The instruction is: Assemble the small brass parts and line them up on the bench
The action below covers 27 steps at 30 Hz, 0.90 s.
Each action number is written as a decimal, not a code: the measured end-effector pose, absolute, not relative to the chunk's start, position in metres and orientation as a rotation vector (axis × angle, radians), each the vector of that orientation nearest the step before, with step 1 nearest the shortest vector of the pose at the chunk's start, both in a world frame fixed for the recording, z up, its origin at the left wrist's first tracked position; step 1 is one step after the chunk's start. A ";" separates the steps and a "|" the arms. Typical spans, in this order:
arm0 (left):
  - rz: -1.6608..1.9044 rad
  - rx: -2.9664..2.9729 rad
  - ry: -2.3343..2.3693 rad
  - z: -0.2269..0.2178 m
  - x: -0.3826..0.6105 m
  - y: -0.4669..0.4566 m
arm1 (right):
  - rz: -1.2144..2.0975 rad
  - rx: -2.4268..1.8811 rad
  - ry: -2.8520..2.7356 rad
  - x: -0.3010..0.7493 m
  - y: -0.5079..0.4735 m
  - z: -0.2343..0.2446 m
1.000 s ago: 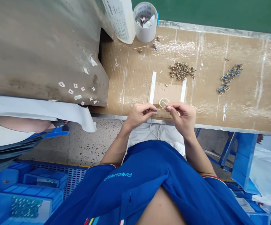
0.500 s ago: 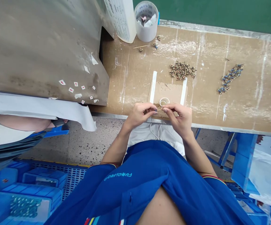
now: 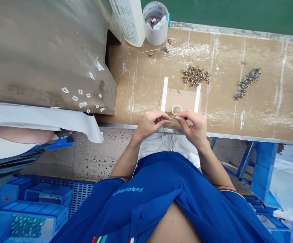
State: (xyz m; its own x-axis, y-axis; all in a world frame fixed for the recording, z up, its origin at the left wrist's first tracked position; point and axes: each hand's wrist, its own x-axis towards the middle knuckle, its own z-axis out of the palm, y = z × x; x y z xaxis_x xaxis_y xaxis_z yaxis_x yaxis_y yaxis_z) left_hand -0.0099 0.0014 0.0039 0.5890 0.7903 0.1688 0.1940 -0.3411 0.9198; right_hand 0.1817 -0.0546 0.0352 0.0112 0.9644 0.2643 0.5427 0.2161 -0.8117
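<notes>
Near the front edge of the table, my left hand (image 3: 150, 124) pinches a tiny bluish part (image 3: 167, 118), mostly covered by the fingertips. My right hand (image 3: 194, 127) is closed on a thin wooden toothpick (image 3: 171, 118), whose tip points left at that part. Whether the tip touches it is too small to tell. Just behind the fingers sits a small white ring-shaped dish (image 3: 177, 108) on a cardboard piece (image 3: 187, 98) taped down with white strips. Farther back lies a heap of small gold-coloured metal parts (image 3: 195, 75).
Blue-and-gold parts (image 3: 247, 82) form a row at the right. A second toothpick (image 3: 149, 51) lies near a tape-roll tub (image 3: 155, 32) and a white bottle (image 3: 131, 23). A metal housing (image 3: 47, 54) bounds the left side. Another person's arm (image 3: 25, 135) shows at the far left.
The view has shifted slightly, so the table's things appear a little farther left. Both hands keep nearly the same place and grip, with only slight finger movement.
</notes>
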 end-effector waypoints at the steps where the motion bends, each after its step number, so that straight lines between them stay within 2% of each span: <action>1: 0.773 1.844 0.798 0.004 -0.010 0.001 | 0.633 -1.438 -1.635 0.183 -0.055 0.035; 8: 0.794 1.797 0.804 0.002 -0.011 0.001 | 0.558 -1.451 -1.458 0.195 -0.051 0.037; 21: 0.787 1.803 0.803 0.002 -0.010 0.002 | 0.536 -1.473 -1.608 0.203 -0.043 0.016; 27: 0.791 1.800 0.819 0.001 -0.010 0.001 | 0.310 -1.685 -1.555 0.241 -0.022 0.005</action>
